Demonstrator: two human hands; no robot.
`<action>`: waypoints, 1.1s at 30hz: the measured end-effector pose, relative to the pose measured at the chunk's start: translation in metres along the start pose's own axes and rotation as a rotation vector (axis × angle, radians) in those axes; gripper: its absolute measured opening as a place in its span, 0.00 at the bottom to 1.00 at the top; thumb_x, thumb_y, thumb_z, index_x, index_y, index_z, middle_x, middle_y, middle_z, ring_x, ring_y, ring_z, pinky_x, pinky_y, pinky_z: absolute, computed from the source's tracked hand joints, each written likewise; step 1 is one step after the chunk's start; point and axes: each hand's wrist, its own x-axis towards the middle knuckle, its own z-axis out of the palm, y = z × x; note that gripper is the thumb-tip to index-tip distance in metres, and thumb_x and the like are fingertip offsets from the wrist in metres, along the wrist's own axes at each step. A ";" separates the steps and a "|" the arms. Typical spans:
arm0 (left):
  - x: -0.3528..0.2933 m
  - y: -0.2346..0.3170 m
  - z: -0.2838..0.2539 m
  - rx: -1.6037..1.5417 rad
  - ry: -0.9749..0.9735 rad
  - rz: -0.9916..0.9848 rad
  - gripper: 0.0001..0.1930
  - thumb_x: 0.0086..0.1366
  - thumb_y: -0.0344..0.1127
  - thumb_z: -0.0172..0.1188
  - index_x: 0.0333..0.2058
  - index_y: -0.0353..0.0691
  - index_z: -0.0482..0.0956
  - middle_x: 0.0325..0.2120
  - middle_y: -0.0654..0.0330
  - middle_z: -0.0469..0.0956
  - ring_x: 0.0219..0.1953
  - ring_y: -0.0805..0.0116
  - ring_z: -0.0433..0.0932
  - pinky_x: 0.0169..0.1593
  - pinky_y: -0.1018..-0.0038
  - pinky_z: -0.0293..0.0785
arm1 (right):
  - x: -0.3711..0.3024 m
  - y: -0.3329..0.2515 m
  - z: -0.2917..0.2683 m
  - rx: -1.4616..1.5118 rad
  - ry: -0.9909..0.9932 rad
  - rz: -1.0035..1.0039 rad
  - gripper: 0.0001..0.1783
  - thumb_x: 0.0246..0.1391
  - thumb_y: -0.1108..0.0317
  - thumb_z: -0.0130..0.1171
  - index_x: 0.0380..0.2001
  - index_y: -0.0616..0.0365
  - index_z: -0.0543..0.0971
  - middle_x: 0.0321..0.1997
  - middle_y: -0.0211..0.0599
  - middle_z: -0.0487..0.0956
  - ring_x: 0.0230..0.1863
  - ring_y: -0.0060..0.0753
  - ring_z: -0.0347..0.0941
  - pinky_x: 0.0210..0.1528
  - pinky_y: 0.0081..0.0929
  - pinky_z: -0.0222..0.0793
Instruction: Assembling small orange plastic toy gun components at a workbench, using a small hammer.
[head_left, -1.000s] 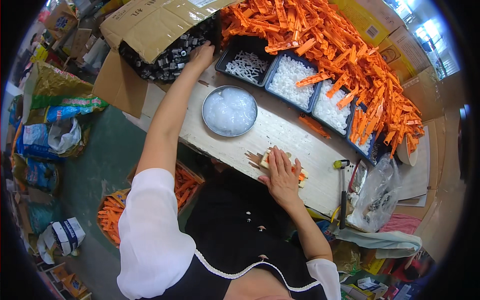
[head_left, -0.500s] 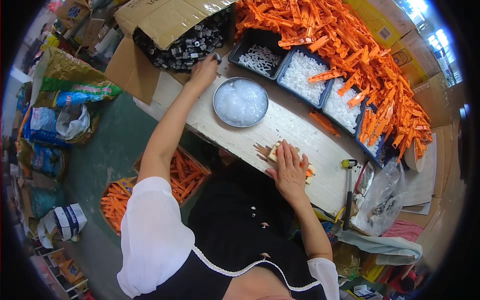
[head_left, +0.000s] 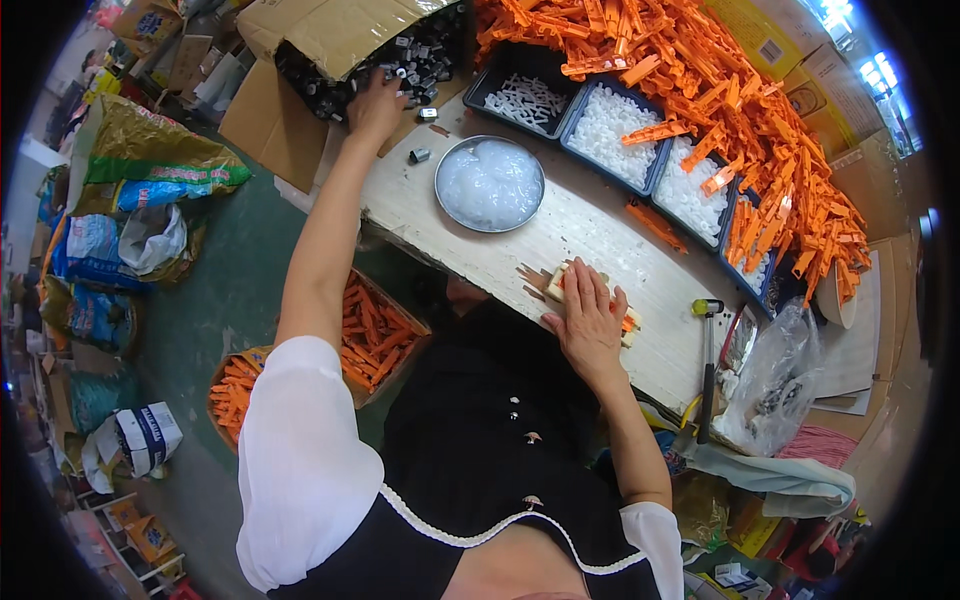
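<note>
Head view, the only one: we're seeing the left hand (head_left: 377,105) reaching into the carton (head_left: 352,28), its fingertips sinking among the dark metallic parts (head_left: 428,66). Fingers are curling, but we're not able to tell whether they're gripping a part. One loose metallic part (head_left: 419,156) is lying on the worktable (head_left: 480,262), beside the metal bowl (head_left: 490,230).

The right hand (head_left: 592,330) is lying over a cream block (head_left: 629,339) near the table's front edge, fingers extending across it, thumb spreading. Palm and fingers are covering most of the block and the orange piece (head_left: 629,324) in it, so we're not telling whether the hand is gripping or only resting.

The upper edge is cutting off the carton and the orange heap (head_left: 700,110); orange pieces are partly hiding the rightmost tray (head_left: 735,270). Rim clutter is blurring.
</note>
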 end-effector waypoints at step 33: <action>-0.093 0.032 -0.014 0.013 -0.192 0.084 0.09 0.52 0.36 0.55 0.32 0.39 0.76 0.32 0.53 0.72 0.37 0.53 0.73 0.38 0.61 0.69 | -0.002 0.002 0.005 0.034 0.046 0.008 0.40 0.44 0.51 0.57 0.57 0.58 0.57 0.64 0.35 0.54 0.62 0.33 0.50 0.61 0.43 0.38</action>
